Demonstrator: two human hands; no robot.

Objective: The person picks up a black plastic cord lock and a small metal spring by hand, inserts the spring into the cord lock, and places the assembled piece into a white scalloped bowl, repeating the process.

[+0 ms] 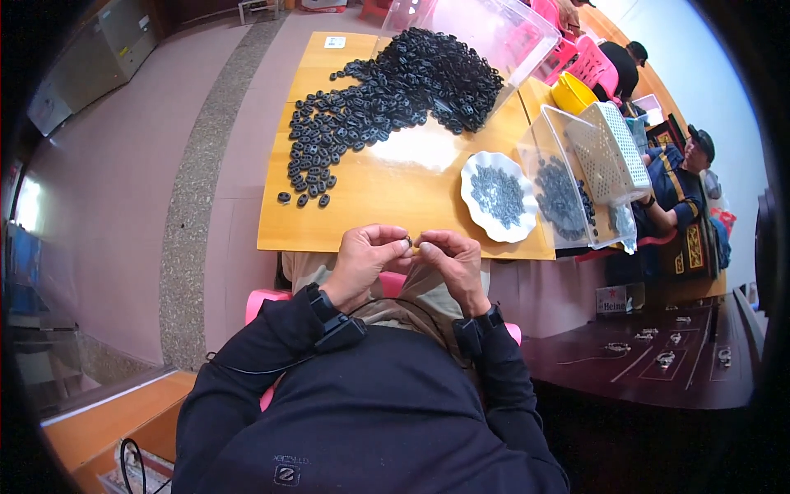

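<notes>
My left hand (pixel 366 262) and my right hand (pixel 455 262) meet just off the near edge of the yellow table (pixel 362 222), above my lap. Between the left thumb and forefinger is a small dark piece (pixel 408 240), mostly covered by the fingertips. The right fingers are pinched close beside it; whatever they grip is too small to make out. Farther off spreads a large heap of black oval pieces with two holes (pixel 440 78), thinning toward the left. Right of my hands stands a white scalloped dish (pixel 468 206) holding small translucent greyish pieces (pixel 496 196).
A large clear bin (pixel 518 37) lies behind the heap. At the table's right, a clear box (pixel 535 132) contains more dark pieces, with a white perforated basket (pixel 613 152) on it. Beyond are a yellow bowl (pixel 573 93) and a seated person (pixel 679 185).
</notes>
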